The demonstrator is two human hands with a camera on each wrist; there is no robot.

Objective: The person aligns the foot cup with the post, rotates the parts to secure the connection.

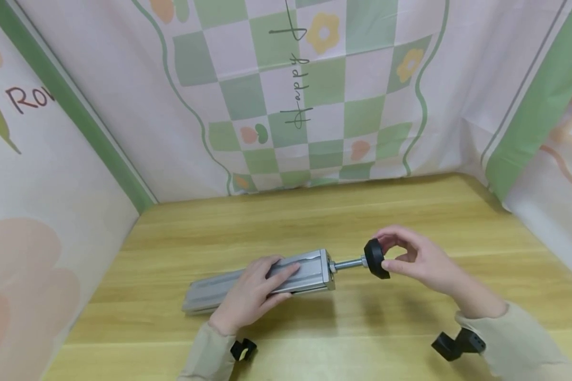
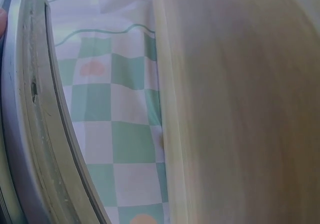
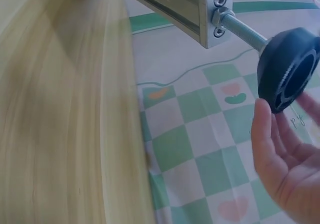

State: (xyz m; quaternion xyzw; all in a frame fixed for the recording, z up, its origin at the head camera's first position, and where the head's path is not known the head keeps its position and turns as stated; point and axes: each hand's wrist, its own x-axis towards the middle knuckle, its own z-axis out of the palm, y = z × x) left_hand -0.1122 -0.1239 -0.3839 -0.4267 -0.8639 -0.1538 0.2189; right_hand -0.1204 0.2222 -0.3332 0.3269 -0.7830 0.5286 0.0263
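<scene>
A silver aluminium profile (image 1: 310, 267) lies lengthwise over the table, its right end capped by a metal plate (image 3: 209, 14) with bolts. My left hand (image 1: 252, 291) grips the profile around its middle, fingers over the top and thumb along the near side. From the end plate sticks a threaded rod (image 1: 349, 263) with a nut (image 3: 220, 17) against the plate. The rod carries a black round levelling foot (image 1: 375, 258), hollow on its outer face. My right hand (image 1: 421, 259) pinches the foot's rim between thumb and fingers. In the left wrist view, only the profile's side (image 2: 37, 104) and a fingertip show.
The wood-grain table (image 1: 181, 227) runs under both hands. A checked cloth (image 1: 286, 106) hangs behind its far edge, with more cloth at the left and right sides. Black mounts (image 1: 457, 344) sit at both wrists.
</scene>
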